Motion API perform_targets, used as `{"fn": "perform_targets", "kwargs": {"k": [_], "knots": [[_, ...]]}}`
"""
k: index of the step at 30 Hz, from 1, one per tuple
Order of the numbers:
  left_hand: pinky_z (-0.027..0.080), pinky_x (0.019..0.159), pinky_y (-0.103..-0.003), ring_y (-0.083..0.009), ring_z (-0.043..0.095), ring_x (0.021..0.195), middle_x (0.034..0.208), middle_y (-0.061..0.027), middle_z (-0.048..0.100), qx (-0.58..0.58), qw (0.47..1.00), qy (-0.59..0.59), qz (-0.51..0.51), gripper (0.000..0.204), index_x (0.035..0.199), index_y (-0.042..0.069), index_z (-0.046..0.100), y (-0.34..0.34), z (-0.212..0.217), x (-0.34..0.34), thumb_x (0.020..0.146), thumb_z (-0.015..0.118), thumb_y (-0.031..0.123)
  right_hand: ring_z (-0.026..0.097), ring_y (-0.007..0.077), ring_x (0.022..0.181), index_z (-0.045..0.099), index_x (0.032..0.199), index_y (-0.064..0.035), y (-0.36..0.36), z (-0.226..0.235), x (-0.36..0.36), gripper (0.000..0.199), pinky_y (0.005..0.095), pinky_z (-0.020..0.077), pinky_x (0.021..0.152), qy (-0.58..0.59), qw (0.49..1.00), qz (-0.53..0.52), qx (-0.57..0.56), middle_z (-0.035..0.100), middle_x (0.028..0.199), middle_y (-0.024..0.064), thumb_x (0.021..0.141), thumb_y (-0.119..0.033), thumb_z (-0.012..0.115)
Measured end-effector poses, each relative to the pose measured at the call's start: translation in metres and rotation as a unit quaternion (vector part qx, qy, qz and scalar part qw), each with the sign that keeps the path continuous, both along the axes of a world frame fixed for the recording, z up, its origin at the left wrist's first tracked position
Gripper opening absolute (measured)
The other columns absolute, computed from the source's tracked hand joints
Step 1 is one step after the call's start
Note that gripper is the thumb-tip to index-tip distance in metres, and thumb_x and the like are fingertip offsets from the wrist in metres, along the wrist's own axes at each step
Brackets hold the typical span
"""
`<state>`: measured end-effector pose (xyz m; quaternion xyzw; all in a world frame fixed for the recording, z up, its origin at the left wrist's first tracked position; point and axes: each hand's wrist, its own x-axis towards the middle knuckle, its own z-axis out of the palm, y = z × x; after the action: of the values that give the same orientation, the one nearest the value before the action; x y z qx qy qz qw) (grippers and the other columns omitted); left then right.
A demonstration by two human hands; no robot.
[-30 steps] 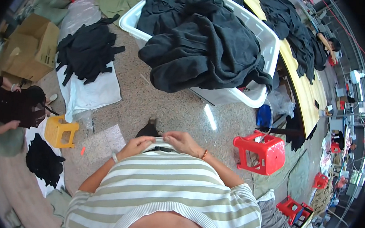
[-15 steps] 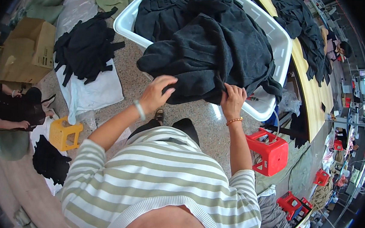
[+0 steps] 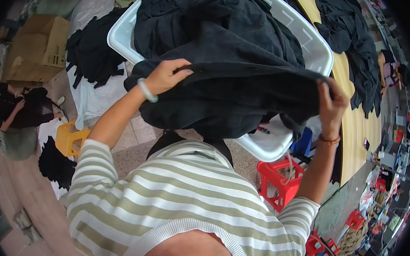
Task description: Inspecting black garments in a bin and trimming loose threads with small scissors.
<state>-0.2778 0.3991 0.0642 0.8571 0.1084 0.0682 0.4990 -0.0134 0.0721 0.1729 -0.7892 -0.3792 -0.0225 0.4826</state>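
Observation:
A black cloth garment point(image 3: 246, 93) is stretched wide across the near side of a white plastic basket point(image 3: 321, 53). My right hand point(image 3: 333, 107) is closed around its right-hand edge, raised over the basket's right side. Toward the left, my left hand point(image 3: 166, 75) pinches the upper edge of the same garment between thumb and fingers. The cloth sags between the two hands and hangs over the basket's near rim. Behind it, more black garments point(image 3: 199, 19) are heaped in the basket. The basket's near right corner shows below the cloth.
A red stool point(image 3: 281, 182) stands beneath the basket's near right corner. On the right runs a wooden table point(image 3: 355, 140) bearing black cloth. At left are a yellow stool point(image 3: 70, 139), a cardboard box point(image 3: 38, 50), black garments point(image 3: 95, 47) on sheeting, and a seated person point(image 3: 16, 108).
My right hand has moved right and up, drawing the garment's edge out wide. My left hand has shifted up and left and now grips the edge; its fingers were apart before.

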Motion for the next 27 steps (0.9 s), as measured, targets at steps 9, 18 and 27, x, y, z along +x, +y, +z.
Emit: {"fn": "perform_targets", "kwargs": {"k": [9, 18, 27], "knots": [[0.036, 0.053, -0.014, 0.003, 0.047, 0.064, 0.079, 0.0086, 0.055, -0.381, 0.913, 0.134, 0.052, 0.018, 0.103, 0.005, 0.06, -0.068, 0.017, 0.012, 0.088, 0.066, 0.011, 0.065, 0.0289, 0.093, 0.067, 0.11, -0.0163, 0.105, 0.019, 0.178, 0.032, 0.0374, 0.0514, 0.078, -0.294, 0.942, -0.029, -0.158, 0.067, 0.102, 0.0117, 0.087, -0.039, 0.064], [0.045, 0.066, -0.016, -0.0034, 0.059, 0.078, 0.09, 0.0017, 0.064, -0.389, 0.896, 0.194, 0.09, 0.018, 0.108, 0.005, 0.06, -0.075, -0.045, -0.007, 0.09, 0.062, 0.006, 0.062, 0.0233, 0.055, 0.068, 0.072, -0.0019, -0.04, -0.101, 0.081, 0.041, 0.0353, 0.0493, 0.059, 0.175, 0.935, -0.025, -0.307, 0.063, 0.059, 0.0117, 0.088, -0.039, 0.062], [0.049, 0.071, -0.022, -0.0074, 0.058, 0.084, 0.1, -0.0039, 0.061, -0.311, 0.942, 0.095, 0.085, 0.033, 0.118, 0.001, 0.056, -0.062, -0.024, 0.093, 0.089, 0.066, 0.014, 0.061, 0.0302, 0.101, 0.056, 0.117, -0.01, -0.102, -0.3, -0.065, 0.03, 0.0416, 0.0517, 0.082, 0.03, 0.796, 0.026, -0.604, 0.062, 0.109, 0.0152, 0.089, -0.018, 0.053]]}}
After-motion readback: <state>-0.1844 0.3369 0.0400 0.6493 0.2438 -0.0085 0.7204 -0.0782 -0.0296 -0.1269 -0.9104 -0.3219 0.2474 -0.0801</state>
